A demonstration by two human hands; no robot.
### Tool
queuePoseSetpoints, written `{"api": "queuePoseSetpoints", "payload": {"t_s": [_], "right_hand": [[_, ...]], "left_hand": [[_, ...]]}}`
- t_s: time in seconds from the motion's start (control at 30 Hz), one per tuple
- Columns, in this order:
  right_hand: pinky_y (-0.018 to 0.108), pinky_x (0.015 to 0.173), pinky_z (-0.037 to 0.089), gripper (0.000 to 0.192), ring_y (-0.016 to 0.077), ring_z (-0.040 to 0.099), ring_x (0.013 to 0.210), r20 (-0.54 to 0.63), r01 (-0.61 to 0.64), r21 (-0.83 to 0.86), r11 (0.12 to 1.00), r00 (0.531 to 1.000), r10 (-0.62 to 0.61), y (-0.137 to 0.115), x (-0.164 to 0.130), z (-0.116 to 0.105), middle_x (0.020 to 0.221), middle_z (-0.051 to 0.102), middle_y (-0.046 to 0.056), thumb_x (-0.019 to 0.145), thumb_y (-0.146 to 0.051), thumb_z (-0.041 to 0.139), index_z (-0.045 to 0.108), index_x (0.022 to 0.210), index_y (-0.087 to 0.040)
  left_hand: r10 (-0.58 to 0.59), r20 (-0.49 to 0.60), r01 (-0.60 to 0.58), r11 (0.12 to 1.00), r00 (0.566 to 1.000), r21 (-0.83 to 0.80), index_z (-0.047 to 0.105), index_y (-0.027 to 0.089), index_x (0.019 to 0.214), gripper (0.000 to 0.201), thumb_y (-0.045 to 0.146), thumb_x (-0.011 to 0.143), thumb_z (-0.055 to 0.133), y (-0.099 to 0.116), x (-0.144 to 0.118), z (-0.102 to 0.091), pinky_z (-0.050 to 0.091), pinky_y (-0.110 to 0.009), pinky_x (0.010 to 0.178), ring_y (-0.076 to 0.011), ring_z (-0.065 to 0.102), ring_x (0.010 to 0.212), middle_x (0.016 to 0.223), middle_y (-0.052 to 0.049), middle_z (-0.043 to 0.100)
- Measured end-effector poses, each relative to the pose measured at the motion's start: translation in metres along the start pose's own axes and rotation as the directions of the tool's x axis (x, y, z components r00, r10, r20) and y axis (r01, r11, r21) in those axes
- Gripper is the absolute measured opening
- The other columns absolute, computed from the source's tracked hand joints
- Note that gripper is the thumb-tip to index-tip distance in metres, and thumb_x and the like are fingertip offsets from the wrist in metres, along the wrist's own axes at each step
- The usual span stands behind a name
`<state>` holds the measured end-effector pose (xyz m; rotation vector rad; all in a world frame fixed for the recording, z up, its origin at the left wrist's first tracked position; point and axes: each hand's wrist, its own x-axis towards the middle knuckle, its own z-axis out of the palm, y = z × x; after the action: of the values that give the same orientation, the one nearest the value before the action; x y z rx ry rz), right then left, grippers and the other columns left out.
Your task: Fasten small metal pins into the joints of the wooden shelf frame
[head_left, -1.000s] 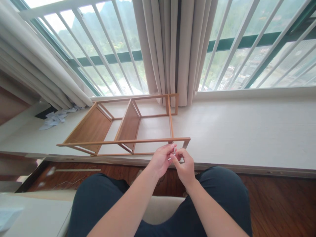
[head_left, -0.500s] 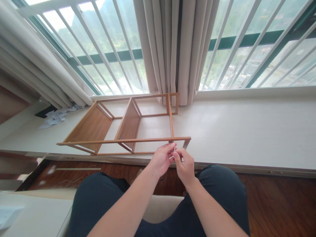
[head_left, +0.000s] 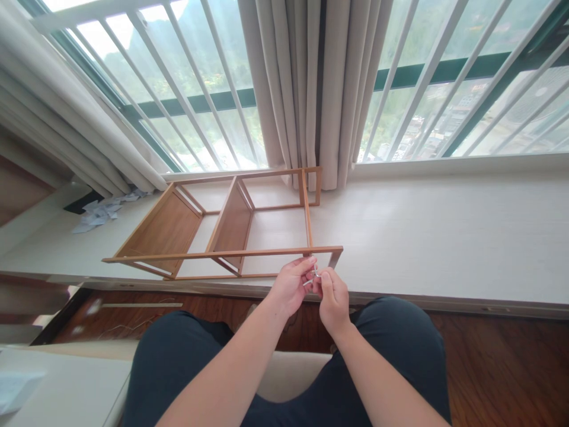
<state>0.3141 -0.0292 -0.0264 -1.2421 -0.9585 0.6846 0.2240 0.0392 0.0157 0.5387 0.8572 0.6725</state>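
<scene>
A wooden shelf frame (head_left: pixel 178 256) lies on its side on the pale window ledge, its two inner panels upright. At its near right end, my left hand (head_left: pixel 291 286) pinches a thin, silvery, L-shaped hex key (head_left: pixel 316 271) just under the near rail. Right beside it, my right hand (head_left: pixel 334 299) is closed, with thumb and fingers on the key's bent end. Another short pale rod (head_left: pixel 307 283) shows between the fingers of my left hand; its kind is too small to tell. The key's tip at the rail is hard to make out.
The white ledge (head_left: pixel 427 237) runs under barred windows. Grey curtains (head_left: pixel 297 89) hang behind the frame's far right end. Crumpled papers (head_left: pixel 96 213) lie at the ledge's left. Below is a brown wooden floor (head_left: pixel 498 362); a white surface (head_left: pixel 66 385) stands at lower left.
My right hand has shifted slightly to the right and turned, so the key's bent end shows more. My left hand and the shelf frame stay nearly the same.
</scene>
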Motion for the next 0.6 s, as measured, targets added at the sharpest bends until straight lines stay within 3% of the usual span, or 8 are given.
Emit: {"api": "queuePoseSetpoints", "payload": {"t_s": [0.2,0.37,0.6], "right_hand": [[0.026,0.052,0.036,0.043,0.0125,0.043,0.054,0.036,-0.082,0.105,0.991,0.996,0.078,0.0017,-0.0004,0.0027,0.060,0.047,-0.003,0.104,-0.045,0.042,0.051,0.069,-0.022],[0.026,0.049,0.034,0.040,0.0128,0.042,0.053,0.014,-0.129,0.152,0.980,0.992,0.128,0.0052,0.0006,0.0016,0.060,0.048,-0.003,0.103,-0.049,0.044,0.057,0.077,-0.021],[0.026,0.052,0.036,0.039,0.0132,0.045,0.055,0.030,-0.058,0.097,0.994,0.998,0.055,0.0078,0.0005,-0.0032,0.061,0.050,-0.003,0.103,-0.047,0.043,0.059,0.080,-0.021]], "left_hand": [[0.022,-0.052,-0.021,1.000,0.998,0.020,0.065,0.013,0.078,0.034,0.035,0.067,0.089,-0.0006,-0.0001,0.0001,0.041,-0.023,0.049,-0.0099,0.052,0.056,0.067,0.000,0.059],[0.012,-0.054,-0.009,0.999,0.998,0.048,0.064,0.013,0.075,0.033,0.036,0.068,0.088,0.0010,-0.0009,0.0022,0.040,-0.023,0.051,-0.0091,0.050,0.055,0.063,0.001,0.056],[0.002,-0.033,0.001,0.997,0.999,0.072,0.065,0.014,0.071,0.033,0.038,0.067,0.087,0.0017,-0.0050,0.0039,0.039,-0.023,0.052,-0.0092,0.049,0.056,0.062,0.001,0.053]]}}
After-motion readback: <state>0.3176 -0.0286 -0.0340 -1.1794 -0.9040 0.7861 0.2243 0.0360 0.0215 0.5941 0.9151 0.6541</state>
